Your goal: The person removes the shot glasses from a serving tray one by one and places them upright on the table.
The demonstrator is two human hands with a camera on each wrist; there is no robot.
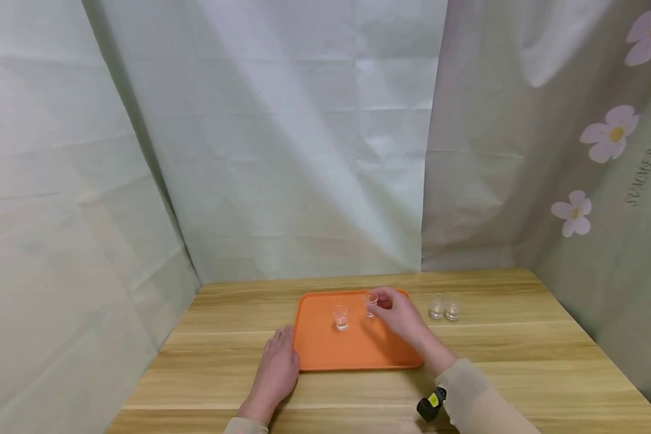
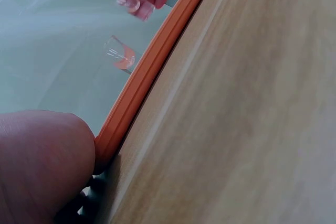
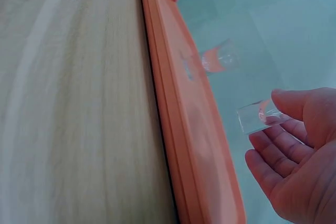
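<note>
An orange tray [image 1: 325, 349] lies on the wooden table. My left hand [image 1: 278, 369] rests along the tray's left edge, its fingers extended and touching the rim. Over the back right part of the tray, my right hand [image 1: 398, 314] pinches a small clear shot glass [image 3: 258, 116] between thumb and fingers. In the right wrist view that glass appears held above the tray's rim. A second shot glass [image 1: 340, 317] stands upright on the tray, left of the right hand; the left wrist view also has this glass [image 2: 120, 54] beyond the rim.
Two more shot glasses, one on the left [image 1: 436, 306] and one on the right [image 1: 452, 307], stand side by side on the table right of the tray. A pale curtain [image 1: 304, 150] hangs behind the table and along both sides.
</note>
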